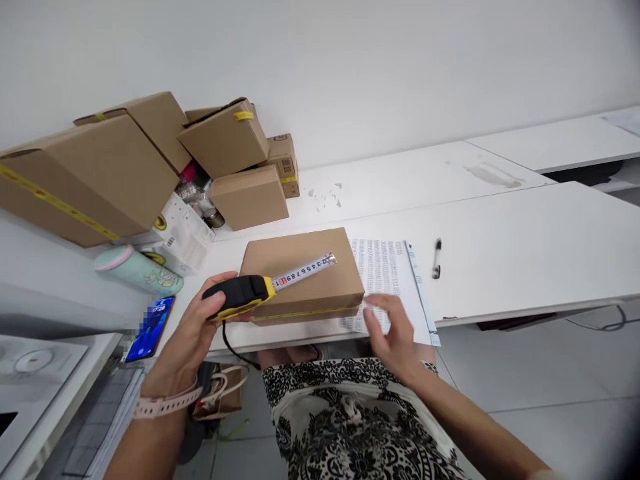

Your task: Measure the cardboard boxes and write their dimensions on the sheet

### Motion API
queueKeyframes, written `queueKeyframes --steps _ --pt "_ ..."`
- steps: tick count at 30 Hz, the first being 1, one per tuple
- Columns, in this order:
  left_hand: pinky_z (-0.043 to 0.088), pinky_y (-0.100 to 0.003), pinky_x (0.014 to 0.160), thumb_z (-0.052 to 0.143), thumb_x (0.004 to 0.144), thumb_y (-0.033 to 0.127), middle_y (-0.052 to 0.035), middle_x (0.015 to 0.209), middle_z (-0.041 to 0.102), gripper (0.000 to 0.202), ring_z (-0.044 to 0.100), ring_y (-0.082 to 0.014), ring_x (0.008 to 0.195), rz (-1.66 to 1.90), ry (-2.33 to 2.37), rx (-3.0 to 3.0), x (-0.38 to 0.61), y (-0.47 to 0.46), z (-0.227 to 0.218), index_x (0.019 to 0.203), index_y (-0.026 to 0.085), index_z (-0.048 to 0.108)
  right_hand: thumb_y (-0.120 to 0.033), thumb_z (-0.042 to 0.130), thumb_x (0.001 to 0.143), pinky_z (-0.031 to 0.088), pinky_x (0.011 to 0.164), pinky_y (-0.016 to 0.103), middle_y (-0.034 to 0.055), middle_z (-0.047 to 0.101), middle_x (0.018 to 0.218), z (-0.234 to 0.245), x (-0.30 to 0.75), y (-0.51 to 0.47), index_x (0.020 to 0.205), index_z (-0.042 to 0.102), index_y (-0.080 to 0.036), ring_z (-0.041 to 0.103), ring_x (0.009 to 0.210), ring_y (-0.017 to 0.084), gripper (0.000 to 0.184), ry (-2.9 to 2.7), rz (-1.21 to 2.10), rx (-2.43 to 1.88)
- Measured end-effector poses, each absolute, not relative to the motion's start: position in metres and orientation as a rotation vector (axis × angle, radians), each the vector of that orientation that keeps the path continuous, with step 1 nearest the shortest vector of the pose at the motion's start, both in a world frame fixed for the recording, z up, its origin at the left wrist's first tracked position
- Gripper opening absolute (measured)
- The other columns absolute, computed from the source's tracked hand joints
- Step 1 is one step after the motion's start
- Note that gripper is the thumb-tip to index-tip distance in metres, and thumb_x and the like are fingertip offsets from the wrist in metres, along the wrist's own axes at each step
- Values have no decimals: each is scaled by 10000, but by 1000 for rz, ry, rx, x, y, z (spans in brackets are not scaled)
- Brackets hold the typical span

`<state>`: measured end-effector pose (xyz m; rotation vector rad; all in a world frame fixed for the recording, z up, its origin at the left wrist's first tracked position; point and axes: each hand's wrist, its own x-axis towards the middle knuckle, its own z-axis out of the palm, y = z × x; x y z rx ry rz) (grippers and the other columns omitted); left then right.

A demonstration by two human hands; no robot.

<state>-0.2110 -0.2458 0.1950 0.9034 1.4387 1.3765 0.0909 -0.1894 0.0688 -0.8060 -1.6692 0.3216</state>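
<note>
My left hand (197, 323) is wrapped round a black and yellow tape measure (240, 295), held over the left end of a closed cardboard box (310, 280). A short length of its white blade (305, 270) sticks out to the right across the box top, numbers facing up. The tape's black wrist cord hangs below. My right hand (393, 330) hovers just off the box's near right corner, fingers curled and apart, with nothing in them. Partly under the box and right hand lie printed sheets (377, 267) with columns of text.
Several cardboard boxes (100, 180) are stacked at the back left against the wall. A mint green bottle (140, 269) lies by a phone (151, 327) on the left. A pen (437, 259) rests right of the papers on the white table (515, 247).
</note>
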Motion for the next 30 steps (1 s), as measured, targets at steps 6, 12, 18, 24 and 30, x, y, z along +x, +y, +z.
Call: queueKeyframes --steps 6,12,18,24,30 --pt "643 -388 593 757 707 447 -77 1024 723 469 712 -325 916 1215 1392 982 -189 -213 204 1085 191 647 -374 537 959 507 957 449 66 654 1135 125 95 -129 1209 619 -294 620 1049 208 275 -1618 887 -841" --pt "646 -372 589 732 745 415 -75 1025 746 408 719 -321 930 1189 1354 996 -190 -195 208 1087 201 669 -401 681 864 498 849 410 29 623 953 128 90 -104 1093 704 -306 577 882 186 249 -1761 842 -798" --pt "627 -362 523 717 730 392 -75 826 767 314 724 -283 752 1193 1481 977 -233 -171 220 948 166 709 -427 710 831 460 909 434 35 631 929 116 92 -72 945 729 -278 584 954 219 189 -1761 836 -861" --pt "639 -365 549 683 767 349 -75 786 774 245 723 -268 710 1260 1581 887 -302 -165 217 912 156 722 -488 746 782 411 1055 490 45 654 1134 95 88 -55 910 737 -292 564 1153 244 234 -1683 932 -836" --pt "652 -466 638 711 739 344 -102 808 784 271 732 -298 744 1227 1503 804 -322 -162 193 921 145 728 -499 752 774 397 1085 528 43 645 1202 94 81 -62 959 755 -309 562 1195 245 265 -1686 956 -865"
